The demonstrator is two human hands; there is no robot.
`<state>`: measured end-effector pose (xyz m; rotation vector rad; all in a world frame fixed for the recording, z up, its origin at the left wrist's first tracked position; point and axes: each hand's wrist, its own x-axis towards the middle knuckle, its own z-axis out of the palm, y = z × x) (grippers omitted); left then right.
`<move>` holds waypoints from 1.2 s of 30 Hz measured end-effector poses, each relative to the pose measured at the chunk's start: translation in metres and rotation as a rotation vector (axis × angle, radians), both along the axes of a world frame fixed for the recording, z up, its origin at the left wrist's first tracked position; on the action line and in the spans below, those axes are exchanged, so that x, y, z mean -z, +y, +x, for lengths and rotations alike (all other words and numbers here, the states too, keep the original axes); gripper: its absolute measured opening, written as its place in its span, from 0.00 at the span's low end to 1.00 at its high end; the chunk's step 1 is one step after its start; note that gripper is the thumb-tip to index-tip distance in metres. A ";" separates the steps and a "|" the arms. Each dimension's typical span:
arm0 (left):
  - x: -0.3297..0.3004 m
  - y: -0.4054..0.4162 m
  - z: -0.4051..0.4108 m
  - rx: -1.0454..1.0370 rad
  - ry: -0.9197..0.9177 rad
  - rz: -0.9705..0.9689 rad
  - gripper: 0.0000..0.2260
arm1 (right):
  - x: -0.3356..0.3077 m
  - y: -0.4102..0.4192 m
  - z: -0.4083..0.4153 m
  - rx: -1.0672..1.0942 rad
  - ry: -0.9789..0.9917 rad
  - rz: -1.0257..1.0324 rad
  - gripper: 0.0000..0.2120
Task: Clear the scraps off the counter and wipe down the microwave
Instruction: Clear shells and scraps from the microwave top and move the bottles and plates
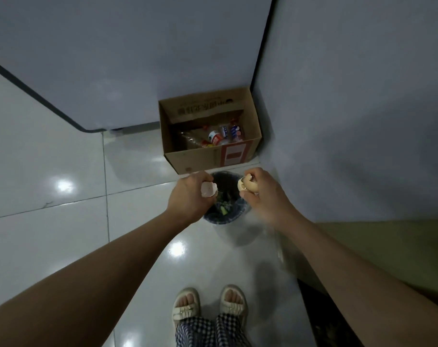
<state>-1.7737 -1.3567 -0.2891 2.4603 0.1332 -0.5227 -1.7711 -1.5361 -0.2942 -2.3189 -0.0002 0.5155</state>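
Observation:
Both my hands hover over a small round waste bin lined with a dark bag, standing on the white tiled floor. My left hand grips a pale pink eggshell piece above the bin's left rim. My right hand holds brown eggshell pieces above the right rim. Green scraps lie inside the bin. The counter and the microwave are out of view.
An open cardboard box holding bottles and wrappers stands just behind the bin, in the corner against a grey wall. A grey cabinet front rises at the back left. My sandalled feet stand on the glossy tiles.

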 end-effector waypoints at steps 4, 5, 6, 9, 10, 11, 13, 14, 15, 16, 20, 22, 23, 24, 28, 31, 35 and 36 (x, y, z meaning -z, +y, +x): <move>0.065 0.001 0.008 -0.006 0.020 0.007 0.17 | 0.070 0.003 0.009 -0.043 0.001 -0.027 0.18; 0.083 0.001 0.008 -0.006 0.025 0.009 0.17 | 0.088 0.004 0.010 -0.055 0.002 -0.038 0.19; 0.101 0.002 0.009 -0.006 0.028 0.013 0.17 | 0.106 0.005 0.011 -0.062 0.004 -0.043 0.20; 0.156 0.001 0.012 0.003 0.039 0.039 0.17 | 0.159 0.010 0.012 -0.081 0.024 -0.046 0.22; 0.175 0.001 0.014 0.007 0.040 0.049 0.16 | 0.175 0.012 0.013 -0.087 0.032 -0.049 0.22; 0.192 0.000 0.016 0.009 0.037 0.057 0.16 | 0.192 0.014 0.015 -0.093 0.038 -0.057 0.22; 0.227 -0.001 0.021 0.014 0.025 0.072 0.15 | 0.225 0.018 0.019 -0.107 0.041 -0.087 0.22; 0.243 -0.002 0.024 0.019 0.020 0.082 0.15 | 0.241 0.020 0.021 -0.116 0.042 -0.103 0.22; 0.259 -0.003 0.026 0.026 0.014 0.095 0.15 | 0.256 0.021 0.023 -0.124 0.043 -0.119 0.23; 0.273 -0.003 0.028 0.033 0.008 0.107 0.16 | 0.270 0.023 0.024 -0.132 0.044 -0.134 0.23; 0.319 -0.005 0.035 0.068 -0.027 0.136 0.17 | 0.317 0.026 0.031 -0.148 0.052 -0.179 0.22; 0.335 -0.006 0.038 0.093 -0.045 0.139 0.17 | 0.333 0.027 0.034 -0.166 0.055 -0.197 0.23; 0.341 -0.006 0.040 0.101 -0.051 0.138 0.17 | 0.340 0.028 0.035 -0.174 0.056 -0.205 0.23; 0.346 -0.006 0.041 0.104 -0.055 0.138 0.17 | 0.345 0.028 0.037 -0.180 0.058 -0.212 0.23; 0.361 -0.006 0.045 0.106 -0.059 0.148 0.16 | 0.360 0.030 0.039 -0.190 0.084 -0.242 0.22; 0.361 -0.005 0.043 0.102 -0.053 0.156 0.19 | 0.362 0.032 0.037 -0.202 0.123 -0.268 0.25; 0.341 -0.002 0.037 0.095 -0.038 0.159 0.23 | 0.344 0.033 0.034 -0.195 0.150 -0.298 0.28; 0.332 0.000 0.035 0.093 -0.037 0.160 0.23 | 0.335 0.033 0.032 -0.194 0.152 -0.298 0.29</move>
